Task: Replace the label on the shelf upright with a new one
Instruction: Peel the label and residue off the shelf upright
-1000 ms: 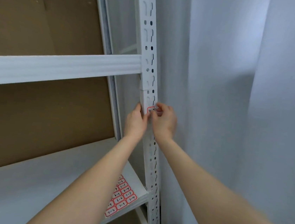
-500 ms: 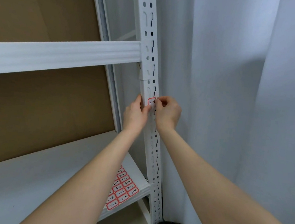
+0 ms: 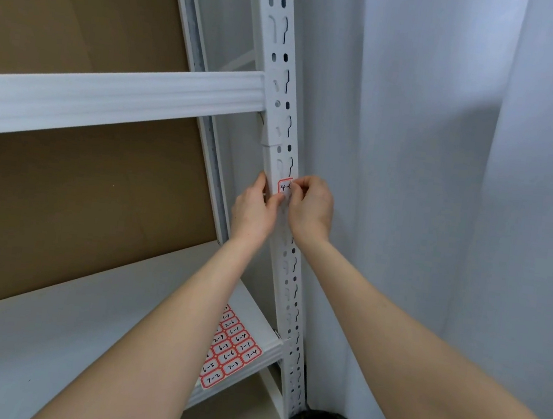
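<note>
label: red-bordered white paper label (image 3: 284, 187) marked "4-", on the front of the white slotted metal upright (image 3: 281, 72) | right hand (image 3: 310, 208): fingertips pinch the label's right edge | left hand (image 3: 253, 211): grips the upright just beside it, thumb apparently on the label's lower corner | shelf: sheet of red-bordered labels (image 3: 233, 352) lies flat

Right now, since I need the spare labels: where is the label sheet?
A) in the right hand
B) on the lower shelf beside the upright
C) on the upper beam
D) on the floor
B: the label sheet lies flat on the lower shelf, right beside the upright.
</note>
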The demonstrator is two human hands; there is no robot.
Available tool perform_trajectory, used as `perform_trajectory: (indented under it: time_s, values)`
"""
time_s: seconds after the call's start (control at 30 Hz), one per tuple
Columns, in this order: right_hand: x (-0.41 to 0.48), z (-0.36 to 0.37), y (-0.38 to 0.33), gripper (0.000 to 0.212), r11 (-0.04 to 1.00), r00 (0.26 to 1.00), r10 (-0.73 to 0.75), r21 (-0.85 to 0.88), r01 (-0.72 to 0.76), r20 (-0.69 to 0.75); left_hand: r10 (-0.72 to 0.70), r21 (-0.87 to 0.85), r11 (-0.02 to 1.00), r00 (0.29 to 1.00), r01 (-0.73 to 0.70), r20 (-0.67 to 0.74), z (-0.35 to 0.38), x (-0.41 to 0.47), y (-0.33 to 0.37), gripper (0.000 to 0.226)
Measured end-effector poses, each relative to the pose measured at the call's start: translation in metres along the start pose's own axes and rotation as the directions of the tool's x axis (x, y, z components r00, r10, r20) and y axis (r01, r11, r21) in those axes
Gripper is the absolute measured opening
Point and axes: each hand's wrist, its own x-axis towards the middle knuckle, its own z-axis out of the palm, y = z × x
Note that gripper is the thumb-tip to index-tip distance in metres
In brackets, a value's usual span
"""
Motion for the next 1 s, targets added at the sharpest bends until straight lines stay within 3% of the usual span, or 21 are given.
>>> perform_trajectory:
  time_s: [0.3, 0.53, 1.0]
  values:
    - [-0.004, -0.004, 0.004, 0.013, 1.000, 1.000, -0.029, -0.005, 0.029, 0.009, 0.005, -0.021, 1.000, 1.000, -0.006, -0.001, -0.001, -0.002, 0.003, 0.033]
    - [0.003, -0.010, 0.004, 0.018, 0.999, 0.994, -0.031, 0.008, 0.032, -0.100, -0.020, -0.016, 1.000, 1.000, 0.020, -0.012, 0.000, -0.001, 0.002, 0.027]
    - [0.004, -0.004, -0.003, 0.013, 0.998, 0.996, -0.024, 0.063, 0.029, -0.088, 0.007, 0.008, 1.000, 1.000, -0.007, -0.007, 0.000, -0.001, 0.000, 0.029]
